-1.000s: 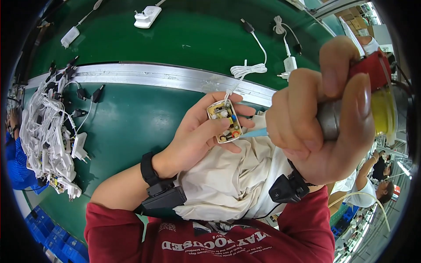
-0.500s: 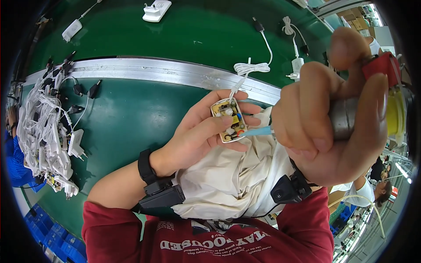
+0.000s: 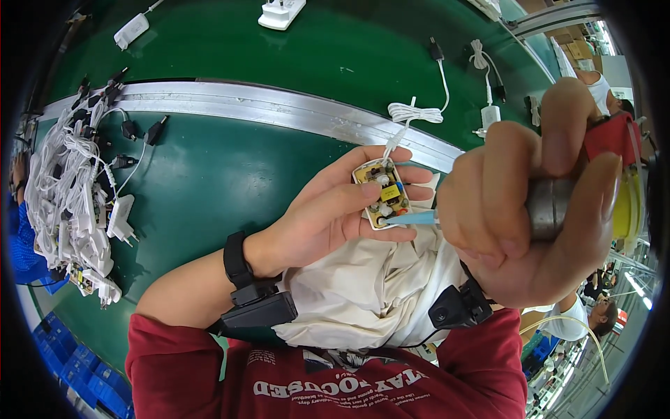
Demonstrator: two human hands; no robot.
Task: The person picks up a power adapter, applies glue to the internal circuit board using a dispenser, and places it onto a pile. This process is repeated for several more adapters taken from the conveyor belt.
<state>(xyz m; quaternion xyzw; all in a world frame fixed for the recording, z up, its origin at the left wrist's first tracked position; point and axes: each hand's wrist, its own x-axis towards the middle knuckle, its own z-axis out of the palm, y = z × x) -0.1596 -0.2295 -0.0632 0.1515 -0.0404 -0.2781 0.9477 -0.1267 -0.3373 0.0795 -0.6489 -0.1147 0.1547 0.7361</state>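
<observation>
An opened white power adapter (image 3: 389, 192) with its circuit board showing lies in my left hand (image 3: 335, 199). The left thumb presses on the board's edge while the fingers support the case from beneath. My right hand (image 3: 516, 188) is wrapped round a hand-held dispenser (image 3: 548, 208) with a grey metal barrel, red lever and yellow end. Its pale blue tapered nozzle (image 3: 417, 218) points left, with the tip at the board's lower corner; whether it touches cannot be seen. The adapter's bundled white cable (image 3: 416, 112) extends over the metal rail, ending in a black plug.
A heap of white adapters and cables (image 3: 73, 174) sits on the green table at left. Beyond the metal rail (image 3: 237, 101), several adapters (image 3: 282, 14) rest on a green surface. White cloth (image 3: 356, 286) covers my lap. Blue bins (image 3: 77, 363) stand lower left; other people work at right.
The nozzle tip has shifted along the board's lower edge toward its left corner. My left hand and the adapter appear slightly farther right. Items beyond the rail also appear farther right.
</observation>
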